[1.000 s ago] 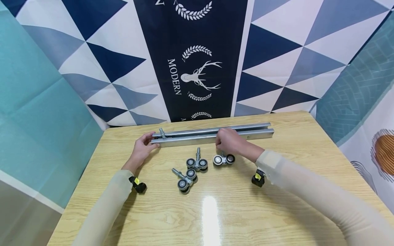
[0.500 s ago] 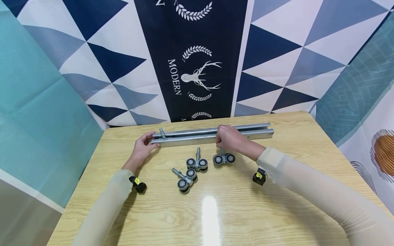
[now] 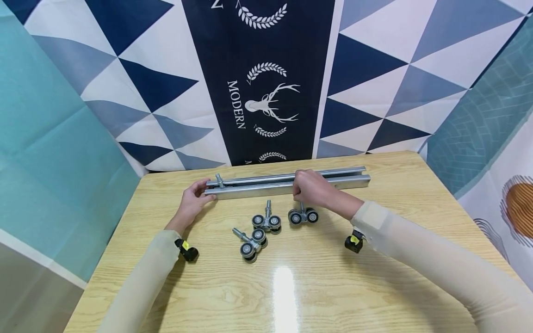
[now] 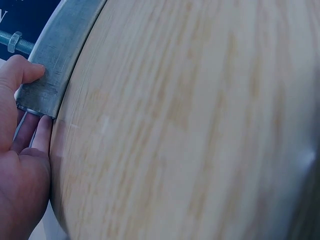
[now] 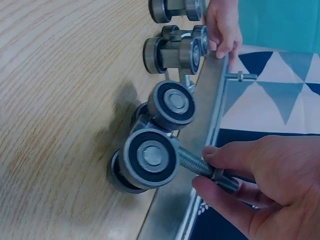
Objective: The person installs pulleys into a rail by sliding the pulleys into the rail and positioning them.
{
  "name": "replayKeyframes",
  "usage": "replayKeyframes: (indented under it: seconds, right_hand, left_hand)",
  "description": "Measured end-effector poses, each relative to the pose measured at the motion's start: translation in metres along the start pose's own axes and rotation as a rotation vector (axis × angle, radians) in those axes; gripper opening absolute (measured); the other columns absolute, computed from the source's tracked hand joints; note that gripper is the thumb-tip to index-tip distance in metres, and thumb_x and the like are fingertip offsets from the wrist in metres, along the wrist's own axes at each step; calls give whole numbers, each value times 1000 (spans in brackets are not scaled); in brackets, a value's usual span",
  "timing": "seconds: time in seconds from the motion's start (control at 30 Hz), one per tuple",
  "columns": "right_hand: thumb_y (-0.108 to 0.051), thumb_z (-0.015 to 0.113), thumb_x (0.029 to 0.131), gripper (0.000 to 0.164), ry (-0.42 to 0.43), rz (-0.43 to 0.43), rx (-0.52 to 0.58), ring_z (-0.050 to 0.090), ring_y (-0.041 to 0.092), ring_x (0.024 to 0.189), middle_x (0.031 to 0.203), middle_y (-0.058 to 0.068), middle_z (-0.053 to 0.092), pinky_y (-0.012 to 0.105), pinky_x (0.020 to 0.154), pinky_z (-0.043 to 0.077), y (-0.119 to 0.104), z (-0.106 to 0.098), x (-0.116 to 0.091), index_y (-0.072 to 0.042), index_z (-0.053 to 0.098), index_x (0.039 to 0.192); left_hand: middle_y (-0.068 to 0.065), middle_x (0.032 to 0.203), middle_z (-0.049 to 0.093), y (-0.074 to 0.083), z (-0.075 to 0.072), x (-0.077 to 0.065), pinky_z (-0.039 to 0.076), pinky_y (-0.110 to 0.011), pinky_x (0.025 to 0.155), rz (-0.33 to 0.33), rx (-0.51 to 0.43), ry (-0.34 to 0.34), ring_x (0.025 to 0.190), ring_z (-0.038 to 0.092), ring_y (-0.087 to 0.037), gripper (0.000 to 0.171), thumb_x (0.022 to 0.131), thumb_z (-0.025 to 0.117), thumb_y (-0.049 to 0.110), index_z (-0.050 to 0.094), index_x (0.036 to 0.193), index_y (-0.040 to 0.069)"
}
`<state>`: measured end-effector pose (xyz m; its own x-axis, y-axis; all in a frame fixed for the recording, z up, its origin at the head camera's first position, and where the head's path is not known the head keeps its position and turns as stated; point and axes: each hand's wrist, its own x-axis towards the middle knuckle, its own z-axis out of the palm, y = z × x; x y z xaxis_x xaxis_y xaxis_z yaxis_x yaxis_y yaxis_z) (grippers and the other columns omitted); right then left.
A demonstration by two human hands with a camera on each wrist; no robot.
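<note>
A silver metal channel rail (image 3: 258, 189) lies along the back of the table. My left hand (image 3: 192, 200) grips its left end, thumb on the front face (image 4: 55, 65). Near that end, a threaded bolt (image 3: 219, 180) sticks up out of the rail's slot. In front of the rail, my right hand (image 3: 313, 188) pinches the threaded stem (image 5: 194, 162) of a roller trolley (image 3: 303, 216) between thumb and fingers, at its nut. The trolley's wheels (image 5: 151, 156) point toward me, away from the rail, and its stem points at the rail.
Two more roller trolleys, one with its stem toward the rail (image 3: 267, 223) and one angled left (image 3: 253, 246), lie on the wooden table (image 3: 225, 296) between my hands. A patterned cloth (image 3: 166, 83) hangs right behind the table's back edge.
My right hand has shifted very slightly right with the trolley, and its forearm has edged right. More of the trolley's stem shows below the fingers. The left hand and rail stay put.
</note>
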<state>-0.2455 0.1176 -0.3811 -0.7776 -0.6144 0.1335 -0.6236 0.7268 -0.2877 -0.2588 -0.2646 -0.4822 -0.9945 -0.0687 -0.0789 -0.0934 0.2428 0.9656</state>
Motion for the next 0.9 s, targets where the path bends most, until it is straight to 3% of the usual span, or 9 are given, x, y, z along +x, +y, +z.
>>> replayKeyframes:
  seconds: [0.27,0.43,0.6,0.9]
  right_hand:
    - [4,72,74,19,-7,-9,3,57,16,70,76,4,67,33,60,54,-3,-7,-4,-11,76,64]
    - [6,69,73,23,-11,-39,4,52,12,61,62,-3,65,28,57,48,-5,-8,-5,-11,74,58]
    - [9,66,72,33,-15,-73,15,34,8,48,45,-8,48,24,51,33,-7,-9,-8,-12,65,47]
    - [13,62,72,48,-36,-95,14,17,8,48,45,-11,23,23,48,17,-9,-10,-14,-19,43,43]
  left_hand:
    - [-16,149,48,1,0,0,31,-44,123,1,-3,-3,136,43,-29,65,86,73,1,50,146,9]
    - [-15,148,49,1,0,0,32,-44,123,2,-7,1,135,44,-29,65,85,73,0,50,146,9]
    - [-16,147,50,1,1,1,33,-44,122,5,-5,4,133,45,-28,65,85,73,-1,50,146,8]
    - [-15,147,50,0,1,0,34,-44,121,14,1,11,133,46,-28,65,85,73,-1,50,145,8]
